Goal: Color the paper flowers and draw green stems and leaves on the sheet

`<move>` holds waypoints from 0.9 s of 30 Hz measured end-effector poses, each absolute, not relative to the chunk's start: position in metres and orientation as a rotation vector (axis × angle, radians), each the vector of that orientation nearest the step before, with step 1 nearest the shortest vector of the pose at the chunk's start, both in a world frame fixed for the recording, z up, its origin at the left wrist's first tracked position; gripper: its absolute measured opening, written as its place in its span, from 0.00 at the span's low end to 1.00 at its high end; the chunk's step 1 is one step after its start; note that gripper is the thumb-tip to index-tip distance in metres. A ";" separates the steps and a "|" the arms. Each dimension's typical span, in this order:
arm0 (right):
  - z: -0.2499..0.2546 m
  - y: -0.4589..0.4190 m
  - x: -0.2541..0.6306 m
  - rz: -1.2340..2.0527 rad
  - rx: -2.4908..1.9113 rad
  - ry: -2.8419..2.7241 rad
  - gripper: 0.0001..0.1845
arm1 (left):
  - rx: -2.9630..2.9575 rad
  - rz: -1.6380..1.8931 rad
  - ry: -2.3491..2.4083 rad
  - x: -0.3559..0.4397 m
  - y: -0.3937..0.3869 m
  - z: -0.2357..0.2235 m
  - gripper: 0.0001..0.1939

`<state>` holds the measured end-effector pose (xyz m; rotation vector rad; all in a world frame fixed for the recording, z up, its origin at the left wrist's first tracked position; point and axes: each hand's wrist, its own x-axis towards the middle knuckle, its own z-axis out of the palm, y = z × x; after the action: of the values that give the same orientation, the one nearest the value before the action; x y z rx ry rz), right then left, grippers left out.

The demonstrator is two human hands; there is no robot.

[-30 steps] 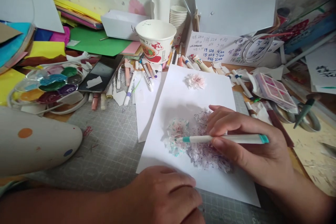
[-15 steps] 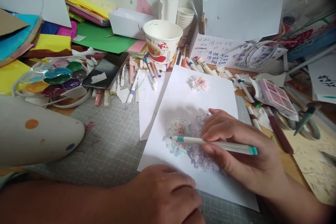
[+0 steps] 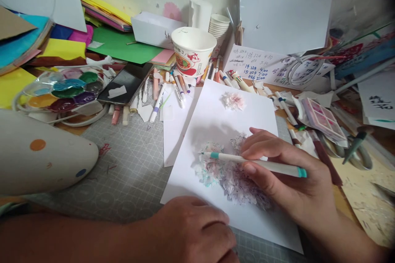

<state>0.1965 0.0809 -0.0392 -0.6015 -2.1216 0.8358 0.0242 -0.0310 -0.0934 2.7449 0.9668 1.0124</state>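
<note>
My right hand pinches a white marker with teal ends between thumb and fingers. The marker lies nearly level, its tip pointing left over the upper left of a ruffled paper flower with green and pink edges. Beside that one, a purple-tinged paper flower sits partly under my right hand. Both rest on a white sheet of paper, and a pale pink paper flower is at its far end. At the sheet's near left edge lies my left hand, fingers curled inward, their tips hidden.
A grey cutting mat lies beneath the sheet. Behind stand a printed paper cup and several loose markers. A paint palette and a phone are at left; a pink-filled case is at right.
The marker's tip has shifted slightly up, toward the far side of the green-edged flower, as my right hand moved a little right. The left hand stays nearly in place.
</note>
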 end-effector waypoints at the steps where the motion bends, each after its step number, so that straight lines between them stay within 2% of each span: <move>1: -0.039 0.081 0.197 0.839 -0.598 -2.117 0.07 | 2.754 0.981 0.954 0.024 -0.031 -0.093 0.10; 9: -0.040 0.081 0.193 0.812 -0.598 -2.187 0.05 | 2.650 0.868 1.115 0.022 -0.038 -0.079 0.09; 13: -0.038 0.082 0.193 0.856 -0.569 -2.150 0.07 | 2.725 1.016 0.945 0.023 -0.035 -0.089 0.10; 18: -0.040 0.082 0.193 0.852 -0.576 -2.201 0.07 | 2.672 1.124 0.983 0.026 -0.032 -0.096 0.12; 23: -0.037 0.080 0.196 0.960 -0.554 -2.135 0.07 | 2.660 1.081 0.964 0.024 -0.034 -0.086 0.13; 27: -0.035 0.078 0.195 0.931 -0.515 -2.232 0.07 | 2.599 0.903 1.099 0.022 -0.041 -0.074 0.13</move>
<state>0.1954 0.0782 -0.0354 -0.5148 -2.2316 0.9310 0.0225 -0.0414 -0.0739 2.5992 1.0994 0.9035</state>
